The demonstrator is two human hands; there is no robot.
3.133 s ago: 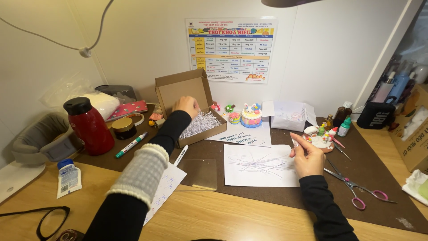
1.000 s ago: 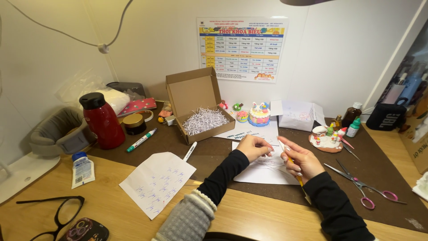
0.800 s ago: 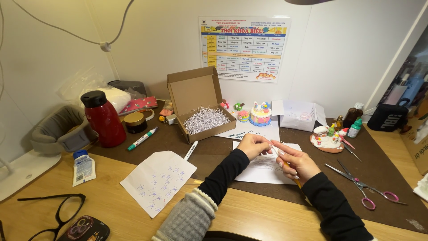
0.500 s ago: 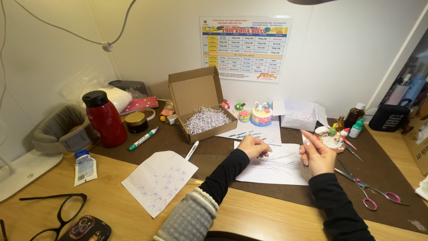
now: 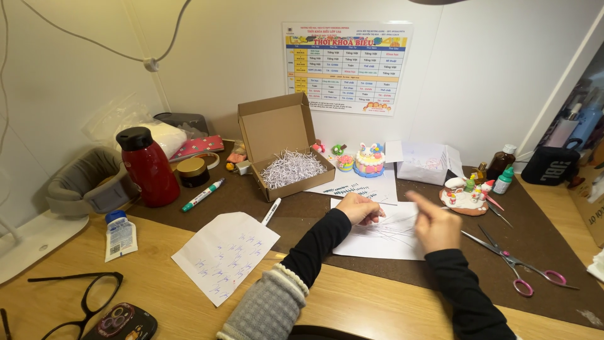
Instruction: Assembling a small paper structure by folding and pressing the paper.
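Observation:
My left hand (image 5: 358, 208) rests curled on a white sheet of paper (image 5: 384, 242) on the brown mat, its fingers closed around thin white paper strips (image 5: 393, 225) that fan out across the sheet. My right hand (image 5: 434, 225) hovers over the right side of the same sheet. It is blurred by motion, with one finger pointing up and to the left, and whether it holds anything is unclear. Behind the sheet stands an open cardboard box (image 5: 277, 129) with shredded white paper (image 5: 292, 167) inside.
Pink-handled scissors (image 5: 516, 267) lie at the right, behind them a plate of small clay figures (image 5: 464, 196) and small bottles (image 5: 503, 165). A clay cake (image 5: 369, 160), red flask (image 5: 148, 165), green marker (image 5: 202, 195), marked note sheet (image 5: 223, 255), glue tube (image 5: 118, 234) and glasses (image 5: 82, 302) surround the area.
My right hand came back from beside the clay figure plate to over the white sheet. My left hand stayed curled on the sheet with the strips.

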